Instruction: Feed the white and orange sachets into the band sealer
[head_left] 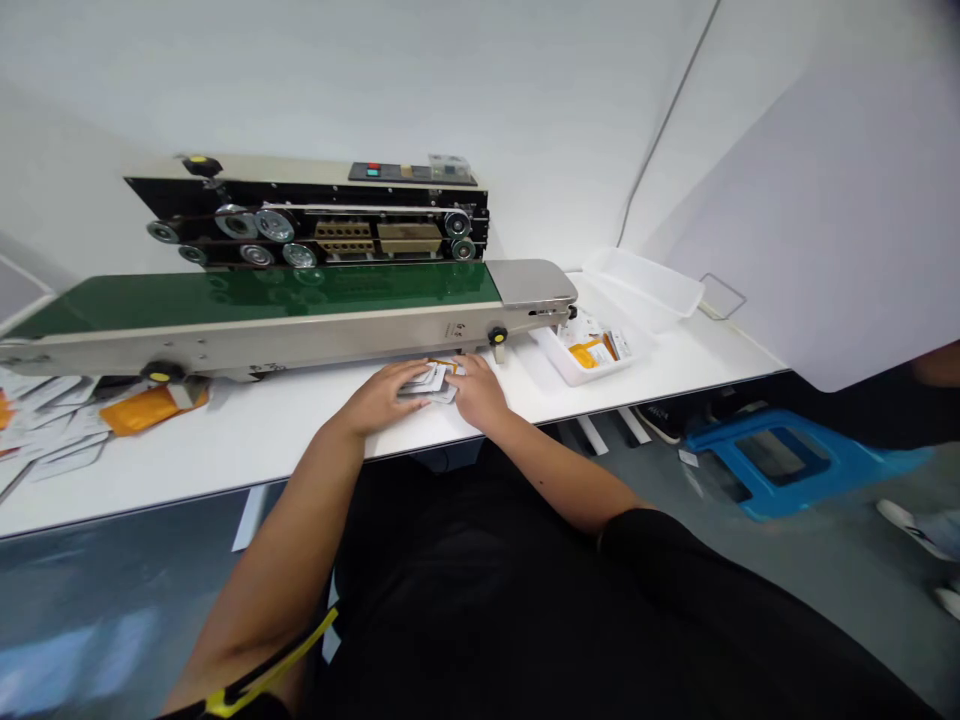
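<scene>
A small stack of flat white packets (427, 382), with a bit of orange at its back, sits on the table below the front side of the conveyor machine. My left hand (384, 398) is closed around the stack's left side. From the right, my right hand (478, 392) grips the same packets, its fingers curled over their edge. Both palms face each other with the stack between them. My fingers hide part of it, and the print on the packets is too small to read.
Behind my hands stands a band sealer with a green conveyor belt (300, 297) and metal wheels. White packets (64, 425) and an orange packet (146, 410) lie at left. A white tray (574, 372) holds packets at right, near a translucent bin (652, 285). A blue stool (787, 460) stands on the floor.
</scene>
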